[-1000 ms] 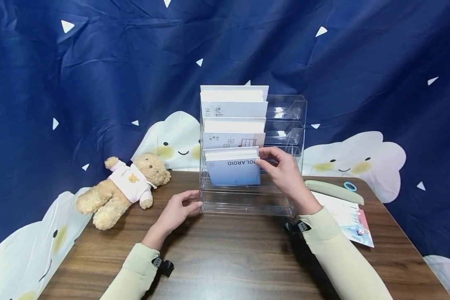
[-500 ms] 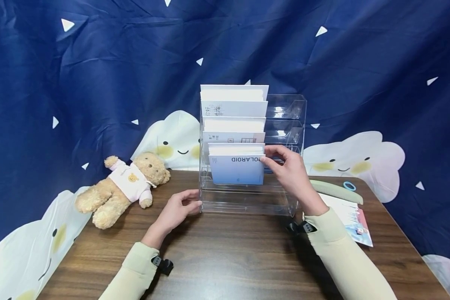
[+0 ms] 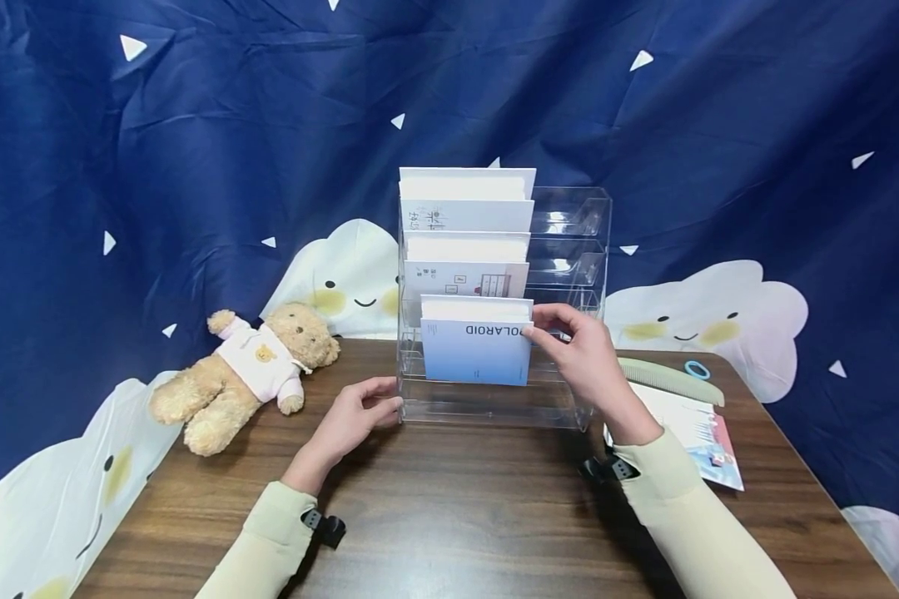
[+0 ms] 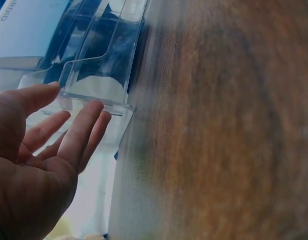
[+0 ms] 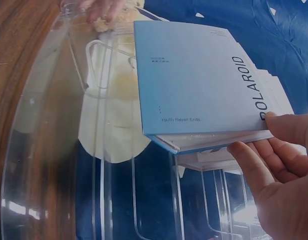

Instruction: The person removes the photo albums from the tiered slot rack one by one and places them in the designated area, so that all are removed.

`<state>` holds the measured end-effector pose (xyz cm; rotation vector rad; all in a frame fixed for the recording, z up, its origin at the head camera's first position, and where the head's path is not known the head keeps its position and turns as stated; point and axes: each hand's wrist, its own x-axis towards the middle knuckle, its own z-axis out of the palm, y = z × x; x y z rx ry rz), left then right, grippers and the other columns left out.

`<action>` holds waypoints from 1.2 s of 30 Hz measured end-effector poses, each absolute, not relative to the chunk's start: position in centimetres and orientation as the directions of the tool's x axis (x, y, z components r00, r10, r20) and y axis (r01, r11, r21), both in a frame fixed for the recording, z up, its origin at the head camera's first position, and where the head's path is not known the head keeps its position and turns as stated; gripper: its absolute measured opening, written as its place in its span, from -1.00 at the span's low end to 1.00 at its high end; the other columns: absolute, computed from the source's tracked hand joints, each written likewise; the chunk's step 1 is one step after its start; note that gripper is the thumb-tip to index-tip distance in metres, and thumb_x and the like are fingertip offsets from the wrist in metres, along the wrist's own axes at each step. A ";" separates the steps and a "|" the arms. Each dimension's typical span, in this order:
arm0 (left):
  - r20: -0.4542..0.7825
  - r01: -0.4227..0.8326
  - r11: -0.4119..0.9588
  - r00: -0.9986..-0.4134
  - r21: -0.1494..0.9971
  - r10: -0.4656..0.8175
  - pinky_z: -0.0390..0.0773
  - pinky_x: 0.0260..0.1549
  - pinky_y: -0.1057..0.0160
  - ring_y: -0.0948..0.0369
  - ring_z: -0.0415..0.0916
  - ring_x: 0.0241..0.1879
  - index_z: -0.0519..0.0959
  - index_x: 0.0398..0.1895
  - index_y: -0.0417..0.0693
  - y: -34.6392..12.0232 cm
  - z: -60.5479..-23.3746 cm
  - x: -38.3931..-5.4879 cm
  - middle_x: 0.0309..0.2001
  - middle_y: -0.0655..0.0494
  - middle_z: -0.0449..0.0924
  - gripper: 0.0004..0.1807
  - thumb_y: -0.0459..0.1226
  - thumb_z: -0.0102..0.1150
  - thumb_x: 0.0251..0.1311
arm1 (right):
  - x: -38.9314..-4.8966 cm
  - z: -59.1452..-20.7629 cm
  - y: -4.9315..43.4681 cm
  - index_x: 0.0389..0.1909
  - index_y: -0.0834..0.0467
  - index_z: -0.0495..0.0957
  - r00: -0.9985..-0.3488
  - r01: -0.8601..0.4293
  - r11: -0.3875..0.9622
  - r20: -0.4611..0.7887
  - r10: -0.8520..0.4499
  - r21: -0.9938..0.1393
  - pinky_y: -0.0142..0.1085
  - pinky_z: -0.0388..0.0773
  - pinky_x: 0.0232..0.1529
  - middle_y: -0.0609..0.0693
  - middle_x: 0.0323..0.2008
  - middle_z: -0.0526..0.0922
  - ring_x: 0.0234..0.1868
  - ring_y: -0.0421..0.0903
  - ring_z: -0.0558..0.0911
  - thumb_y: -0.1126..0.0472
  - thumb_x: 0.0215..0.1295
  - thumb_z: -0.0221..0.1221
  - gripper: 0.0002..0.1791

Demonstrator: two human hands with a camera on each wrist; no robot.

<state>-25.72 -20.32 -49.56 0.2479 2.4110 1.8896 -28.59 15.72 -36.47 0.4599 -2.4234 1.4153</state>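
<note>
A clear acrylic tiered rack (image 3: pixel 494 412) stands at the back of the table. At its right edge, my right hand (image 3: pixel 580 353) pinches a blue hardcover book (image 3: pixel 475 356) marked POLAROID, thumb on the cover and fingers behind. In the right wrist view the book (image 5: pixel 194 85) tilts in front of the rack's tiers, its lower edge over the lower tiers in the head view. My left hand (image 3: pixel 355 420) has its fingertips at the rack's lower left corner, the fingers loosely extended in the left wrist view. Two other books, a white one (image 3: pixel 468 215) and a pale illustrated one (image 3: pixel 464 279), stand in the upper tiers.
A teddy bear (image 3: pixel 247 374) in a white top lies left of the rack. On the right are a green comb (image 3: pixel 670 380), a small blue ring-shaped thing (image 3: pixel 697 369) and a printed card or booklet (image 3: pixel 689 424). A dark blue curtain (image 3: pixel 270 108) hangs behind.
The book in my right hand has shifted right, risen slightly, then come down lower in front of the tiers. My left hand has stayed at the rack's corner.
</note>
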 end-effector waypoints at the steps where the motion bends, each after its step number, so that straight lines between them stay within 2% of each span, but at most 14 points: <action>1: 0.040 0.078 0.227 -0.985 0.971 0.168 0.92 0.13 0.18 -0.13 0.79 0.21 0.50 0.53 -0.40 -20.3 -49.6 -25.7 0.41 -0.44 0.62 -0.44 -0.33 0.33 0.59 | -28.5 -36.6 15.8 0.18 0.29 0.75 -0.908 -0.410 0.470 0.400 -0.126 -0.782 -0.75 0.62 0.08 0.25 0.00 0.80 0.01 -0.36 0.69 0.27 0.54 0.42 -0.70; 5: 0.039 0.075 0.222 -0.986 0.972 0.162 0.92 0.14 0.15 -0.16 0.79 0.20 0.51 0.53 -0.40 -20.3 -49.6 -25.8 0.40 -0.45 0.62 -0.45 -0.34 0.32 0.60 | -28.2 -37.0 16.2 0.19 0.26 0.75 -0.919 -0.387 0.492 0.372 -0.134 -0.780 -0.75 0.61 0.07 0.22 0.02 0.80 0.05 -0.25 0.70 0.23 0.56 0.41 -0.70; 16: 0.043 0.072 0.194 -0.988 0.978 0.152 0.93 0.14 0.10 -0.14 0.82 0.15 0.52 0.50 -0.43 -20.4 -49.5 -25.9 0.36 -0.45 0.63 -0.50 -0.36 0.27 0.62 | -26.6 -39.2 16.0 0.18 0.27 0.76 -0.926 -0.377 0.445 0.336 -0.171 -0.813 -0.67 0.71 0.08 0.23 0.01 0.83 -0.05 -0.40 0.70 0.27 0.53 0.43 -0.71; 26: 0.035 0.066 0.207 -0.988 0.976 0.152 0.93 0.14 0.10 -0.17 0.82 0.15 0.52 0.50 -0.42 -20.3 -49.4 -25.8 0.36 -0.44 0.64 -0.50 -0.35 0.27 0.63 | -25.2 -41.2 15.6 0.15 0.23 0.77 -0.946 -0.320 0.437 0.255 -0.202 -0.841 -0.58 0.75 0.05 0.16 -0.03 0.87 -0.03 -0.23 0.77 0.25 0.52 0.44 -0.73; 36: 0.056 0.092 0.236 -0.986 0.967 0.156 0.93 0.13 0.12 0.01 0.82 0.12 0.57 0.48 -0.35 -20.4 -49.4 -25.7 0.30 -0.36 0.71 -0.53 -0.33 0.28 0.62 | -24.2 -43.1 15.1 0.11 0.23 0.78 -0.950 -0.288 0.427 0.198 -0.244 -0.857 -0.53 0.79 -0.04 0.11 -0.08 0.88 -0.09 -0.26 0.78 0.25 0.49 0.46 -0.74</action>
